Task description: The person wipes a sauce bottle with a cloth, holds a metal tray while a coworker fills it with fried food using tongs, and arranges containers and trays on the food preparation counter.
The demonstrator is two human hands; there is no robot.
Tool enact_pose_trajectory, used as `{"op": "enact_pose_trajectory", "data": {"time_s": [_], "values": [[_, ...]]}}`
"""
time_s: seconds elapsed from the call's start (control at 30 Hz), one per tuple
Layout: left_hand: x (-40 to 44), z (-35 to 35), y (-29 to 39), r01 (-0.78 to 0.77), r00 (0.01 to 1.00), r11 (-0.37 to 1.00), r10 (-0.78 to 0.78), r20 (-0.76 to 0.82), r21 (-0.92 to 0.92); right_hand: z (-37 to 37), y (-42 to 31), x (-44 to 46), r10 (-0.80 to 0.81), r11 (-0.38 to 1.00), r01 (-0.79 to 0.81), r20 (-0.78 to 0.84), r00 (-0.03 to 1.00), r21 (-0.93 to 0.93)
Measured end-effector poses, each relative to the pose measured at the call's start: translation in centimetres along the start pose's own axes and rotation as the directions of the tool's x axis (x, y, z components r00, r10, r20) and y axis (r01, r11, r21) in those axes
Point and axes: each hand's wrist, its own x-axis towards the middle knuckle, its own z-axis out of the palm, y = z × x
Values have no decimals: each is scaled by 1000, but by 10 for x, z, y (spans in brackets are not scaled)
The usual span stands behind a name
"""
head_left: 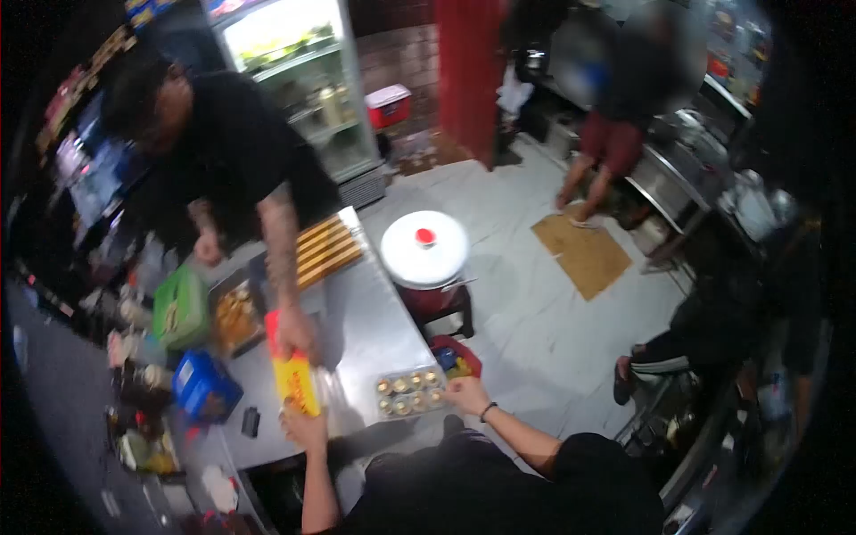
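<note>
My left hand [306, 428] is closed on the near end of a red-and-yellow packet [294, 379] at the counter. A co-worker's hand [296, 334] is on the packet's far end. Near the counter's right edge lies a shallow see-through tray [410, 393] with several small round, pale-topped pieces in its cups. The fingers of my right hand [466, 396] pinch the tray's right side. Blur hides the print on the packet.
On the metal counter [357, 312] are a striped wooden board [328, 251], a food pan [237, 314], a green container [180, 306], a blue box [205, 385] and a small black object [251, 422]. A white-lidded pot [424, 251] stands beyond. Other people are nearby.
</note>
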Motion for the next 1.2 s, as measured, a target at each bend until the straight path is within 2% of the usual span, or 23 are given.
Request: {"op": "enact_pose_trajectory", "data": {"time_s": [0.07,0.1,0.13,0.17,0.2,0.23,0.3,0.37,0.4,0.43,0.47,0.5,0.6,0.67,0.77,0.8,0.83,0.87,0.93,1.0,1.07,1.1,1.2], "values": [[18,24,-13,-260,963,963,254,-85,-72,-7,-13,-7,51,988,-61,73,996,141],[10,-7,12,-91,993,928,110,32,-362,-10,-11,-6,30,978,-51,105,994,201],[33,35,-22,-15,988,811,101,115,-585,-17,-27,-7,95,977,-120,146,985,175],[29,22,-18,109,969,733,73,237,-671,-5,3,0,34,963,-76,166,986,258],[24,29,-31,-179,983,852,180,-46,-492,-9,-17,-3,45,909,-129,214,976,396],[11,3,-21,-231,973,880,210,-96,-415,0,-5,6,14,932,-93,222,975,349],[-21,-31,-16,-116,991,891,131,4,-439,-8,8,3,-21,950,-67,276,961,306],[-47,-36,-29,134,953,800,58,296,-585,-19,-15,10,-52,953,-64,368,929,295],[-52,-33,-44,214,877,766,123,465,-607,-20,-37,8,-71,946,-70,413,908,318],[-62,-33,-55,495,734,552,148,663,-671,-17,-59,4,-87,937,-79,447,890,340],[-74,-34,-71,606,638,412,259,725,-680,-10,-83,0,-76,936,-110,499,864,334],[-75,-48,-78,718,532,382,239,812,-582,16,-96,-3,-80,940,-100,495,866,326],[-77,-36,-114,762,542,216,302,784,-610,61,-117,0,-36,947,-181,648,760,265],[-61,-24,-154,627,740,87,244,626,-774,98,-133,-1,-68,940,-170,650,757,296],[-15,-56,-202,522,849,394,-153,506,-757,155,-125,2,-64,927,-171,591,804,333],[1,-68,-211,335,941,635,-192,278,-696,175,-118,3,-105,935,-92,512,852,343],[17,-77,-221,150,987,826,-157,33,-544,191,-119,1,-91,938,-94,499,862,333],[41,-83,-230,0,983,908,-77,-169,-418,207,-120,-1,-83,942,-53,382,920,332],[89,-115,-220,-41,956,959,-44,-291,-281,238,-128,-6,-82,948,-3,254,964,317],[140,-134,-201,31,945,962,-116,-307,-271,262,-140,-10,-17,890,-34,108,994,455],[197,-137,-193,232,936,909,-305,-175,-345,279,-168,-15,78,867,-93,51,996,490],[219,-142,-193,310,931,882,-357,-75,-355,297,-182,-14,132,740,-55,-65,989,670],[252,-140,-188,348,937,910,-337,86,-226,313,-181,-3,173,851,-85,-124,977,518]]}}
